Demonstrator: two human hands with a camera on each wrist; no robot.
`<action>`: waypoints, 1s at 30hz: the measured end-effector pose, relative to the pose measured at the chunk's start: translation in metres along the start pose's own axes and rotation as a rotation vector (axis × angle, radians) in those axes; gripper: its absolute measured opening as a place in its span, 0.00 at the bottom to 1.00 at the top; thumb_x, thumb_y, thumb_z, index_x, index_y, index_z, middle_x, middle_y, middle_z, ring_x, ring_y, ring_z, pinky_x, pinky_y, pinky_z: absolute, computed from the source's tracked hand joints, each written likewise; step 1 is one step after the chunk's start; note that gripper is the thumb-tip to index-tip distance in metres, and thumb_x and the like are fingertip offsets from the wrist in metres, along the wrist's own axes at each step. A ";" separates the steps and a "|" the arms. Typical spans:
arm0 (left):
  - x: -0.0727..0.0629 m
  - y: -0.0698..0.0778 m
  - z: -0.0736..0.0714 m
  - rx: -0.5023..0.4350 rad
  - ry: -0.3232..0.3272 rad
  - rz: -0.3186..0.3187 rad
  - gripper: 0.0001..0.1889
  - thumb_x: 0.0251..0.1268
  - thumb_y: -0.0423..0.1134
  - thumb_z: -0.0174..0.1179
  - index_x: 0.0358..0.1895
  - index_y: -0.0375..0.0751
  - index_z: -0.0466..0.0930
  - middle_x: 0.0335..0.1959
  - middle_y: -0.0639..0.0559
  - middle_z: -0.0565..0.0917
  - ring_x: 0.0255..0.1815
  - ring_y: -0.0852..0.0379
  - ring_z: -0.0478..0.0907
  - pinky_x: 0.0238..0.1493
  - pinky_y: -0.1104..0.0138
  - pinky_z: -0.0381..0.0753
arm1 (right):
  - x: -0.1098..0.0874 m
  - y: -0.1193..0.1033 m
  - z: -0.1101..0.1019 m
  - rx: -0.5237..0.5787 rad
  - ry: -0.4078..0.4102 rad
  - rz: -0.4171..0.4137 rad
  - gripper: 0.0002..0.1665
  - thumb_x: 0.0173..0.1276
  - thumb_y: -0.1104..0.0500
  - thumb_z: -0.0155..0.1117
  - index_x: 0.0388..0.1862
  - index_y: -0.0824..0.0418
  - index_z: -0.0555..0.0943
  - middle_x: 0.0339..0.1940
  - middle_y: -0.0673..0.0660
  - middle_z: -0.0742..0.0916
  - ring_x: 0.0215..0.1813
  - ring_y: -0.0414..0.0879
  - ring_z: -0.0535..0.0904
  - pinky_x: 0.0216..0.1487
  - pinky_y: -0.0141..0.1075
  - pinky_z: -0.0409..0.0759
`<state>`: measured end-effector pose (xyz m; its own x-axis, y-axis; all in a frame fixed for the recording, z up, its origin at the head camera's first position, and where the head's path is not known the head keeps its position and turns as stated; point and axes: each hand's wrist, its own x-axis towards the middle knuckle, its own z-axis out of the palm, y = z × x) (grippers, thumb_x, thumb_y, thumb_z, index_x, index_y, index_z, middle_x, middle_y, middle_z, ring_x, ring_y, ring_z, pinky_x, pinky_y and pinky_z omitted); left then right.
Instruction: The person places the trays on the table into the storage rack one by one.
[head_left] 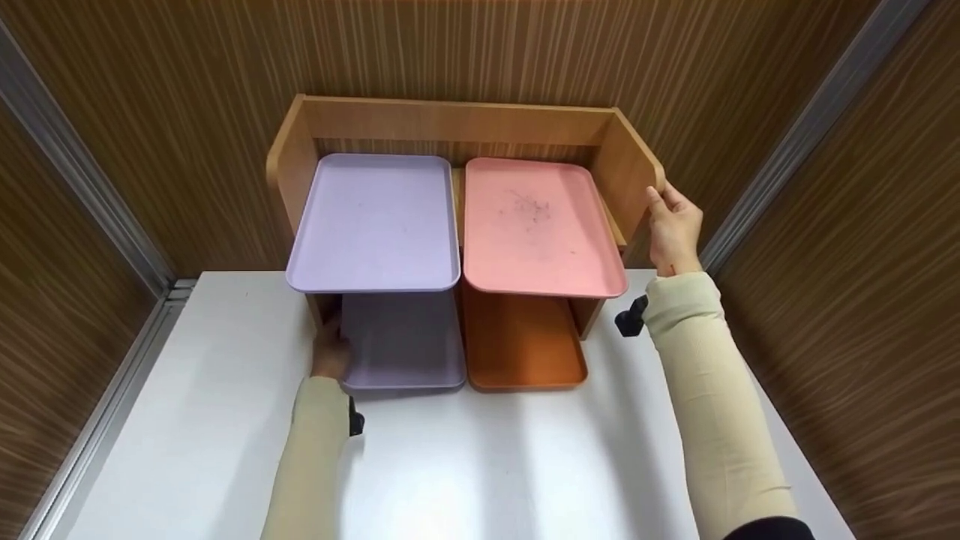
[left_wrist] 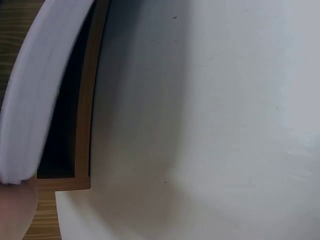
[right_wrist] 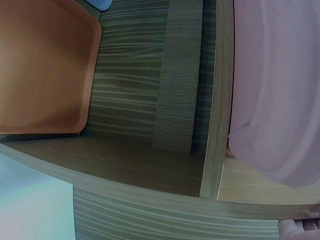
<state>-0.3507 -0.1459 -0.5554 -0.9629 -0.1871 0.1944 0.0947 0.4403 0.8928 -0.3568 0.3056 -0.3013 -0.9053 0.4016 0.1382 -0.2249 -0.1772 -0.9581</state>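
Note:
A wooden two-level shelf (head_left: 457,120) stands on the white table. My right hand (head_left: 676,231) pinches the front top corner of its right side panel, thumb in front. Low at the left side panel, my left hand (head_left: 330,352) grips the shelf's edge beside the lower purple tray (head_left: 405,345); shadow and blur hide part of its fingers. In the left wrist view, a bit of the hand (left_wrist: 15,212) shows at the end of a lavender tray (left_wrist: 35,95). Above lie a lavender tray (head_left: 379,221) and a pink tray (head_left: 540,225). Below the pink one sits an orange tray (head_left: 525,345).
The white table (head_left: 450,465) extends in front of the shelf and to both sides. Brown wood-grain walls (head_left: 465,45) enclose the back and sides, with metal strips (head_left: 817,135) at the corners. All trays jut forward from the shelf.

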 end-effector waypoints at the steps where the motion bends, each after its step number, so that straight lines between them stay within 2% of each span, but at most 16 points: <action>1: -0.001 0.000 -0.001 -0.008 0.008 -0.005 0.22 0.62 0.21 0.42 0.60 0.25 0.69 0.61 0.29 0.70 0.64 0.38 0.65 0.64 0.51 0.62 | 0.000 0.000 0.000 -0.010 -0.002 0.000 0.27 0.68 0.64 0.57 0.66 0.64 0.69 0.66 0.60 0.73 0.67 0.45 0.67 0.67 0.35 0.61; 4: -0.002 -0.001 -0.004 -0.004 0.017 0.015 0.22 0.61 0.20 0.41 0.59 0.24 0.70 0.60 0.28 0.70 0.63 0.37 0.66 0.63 0.50 0.62 | 0.000 0.001 0.001 -0.014 -0.004 0.000 0.27 0.68 0.63 0.57 0.66 0.63 0.69 0.66 0.59 0.73 0.67 0.45 0.67 0.67 0.35 0.61; 8: -0.004 -0.005 -0.010 -0.007 0.028 0.004 0.18 0.61 0.21 0.42 0.54 0.23 0.72 0.56 0.27 0.73 0.57 0.35 0.69 0.60 0.48 0.64 | -0.003 -0.001 0.004 0.000 -0.007 0.000 0.26 0.68 0.64 0.57 0.65 0.64 0.69 0.66 0.60 0.73 0.67 0.46 0.67 0.67 0.35 0.62; 11: -0.006 -0.007 -0.013 -0.056 0.046 -0.061 0.11 0.62 0.26 0.47 0.45 0.23 0.74 0.49 0.28 0.77 0.49 0.38 0.71 0.54 0.52 0.68 | -0.004 0.000 0.006 -0.020 -0.005 -0.003 0.26 0.68 0.64 0.56 0.65 0.65 0.69 0.66 0.61 0.74 0.66 0.46 0.68 0.66 0.35 0.63; 14: -0.009 -0.008 -0.015 -0.182 0.077 -0.118 0.10 0.61 0.31 0.53 0.39 0.25 0.76 0.42 0.31 0.78 0.43 0.42 0.71 0.47 0.59 0.69 | 0.001 0.003 0.008 -0.030 -0.003 -0.010 0.26 0.68 0.63 0.57 0.65 0.64 0.70 0.65 0.61 0.74 0.66 0.46 0.69 0.66 0.36 0.63; 15: -0.010 -0.007 -0.015 -0.235 0.081 -0.141 0.10 0.59 0.31 0.54 0.39 0.25 0.76 0.42 0.32 0.78 0.43 0.44 0.69 0.47 0.61 0.68 | 0.002 0.004 0.007 -0.034 -0.003 -0.009 0.26 0.68 0.63 0.57 0.65 0.63 0.70 0.65 0.60 0.74 0.66 0.46 0.69 0.66 0.36 0.63; 18: -0.014 -0.006 -0.017 -0.311 0.067 -0.172 0.13 0.57 0.28 0.54 0.45 0.27 0.79 0.46 0.33 0.79 0.46 0.44 0.69 0.48 0.63 0.67 | 0.005 0.006 0.006 -0.031 -0.008 -0.012 0.26 0.68 0.63 0.57 0.65 0.63 0.70 0.65 0.60 0.74 0.66 0.46 0.69 0.66 0.36 0.64; 21: -0.016 -0.007 -0.020 -0.268 0.009 -0.190 0.20 0.57 0.27 0.54 0.56 0.31 0.76 0.55 0.36 0.77 0.52 0.47 0.70 0.53 0.63 0.66 | 0.005 0.005 0.005 -0.017 -0.019 -0.012 0.27 0.68 0.63 0.58 0.66 0.64 0.69 0.65 0.60 0.74 0.66 0.46 0.69 0.66 0.35 0.64; 24: -0.017 -0.011 -0.026 -0.308 -0.033 -0.216 0.22 0.58 0.29 0.57 0.59 0.34 0.75 0.55 0.40 0.79 0.51 0.54 0.71 0.52 0.67 0.67 | 0.005 0.006 0.000 0.001 -0.041 0.007 0.28 0.68 0.63 0.58 0.66 0.64 0.68 0.66 0.61 0.73 0.66 0.46 0.68 0.67 0.35 0.62; 26: -0.016 -0.012 -0.031 -0.352 -0.031 -0.216 0.21 0.59 0.29 0.59 0.57 0.31 0.75 0.49 0.43 0.82 0.46 0.59 0.74 0.49 0.70 0.70 | 0.007 0.008 -0.007 -0.032 -0.076 0.034 0.29 0.69 0.61 0.57 0.68 0.64 0.66 0.69 0.60 0.70 0.68 0.45 0.65 0.68 0.36 0.59; 28: -0.015 -0.012 -0.037 -0.377 -0.027 -0.185 0.17 0.60 0.28 0.59 0.52 0.25 0.77 0.42 0.40 0.84 0.40 0.57 0.77 0.46 0.69 0.73 | 0.008 0.012 -0.016 -0.058 -0.125 0.062 0.31 0.70 0.59 0.56 0.70 0.64 0.63 0.71 0.59 0.67 0.70 0.44 0.61 0.69 0.37 0.57; 30: -0.013 -0.009 -0.044 -0.293 -0.053 -0.136 0.15 0.62 0.28 0.57 0.50 0.23 0.77 0.40 0.38 0.84 0.40 0.53 0.79 0.47 0.66 0.75 | 0.008 0.017 -0.027 -0.082 -0.170 0.081 0.33 0.70 0.56 0.55 0.71 0.66 0.60 0.73 0.60 0.64 0.72 0.46 0.59 0.69 0.38 0.56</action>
<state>-0.3282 -0.1862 -0.5477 -0.9827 -0.1778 0.0509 0.0256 0.1417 0.9896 -0.3580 0.3300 -0.3229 -0.9686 0.2304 0.0933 -0.1249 -0.1265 -0.9841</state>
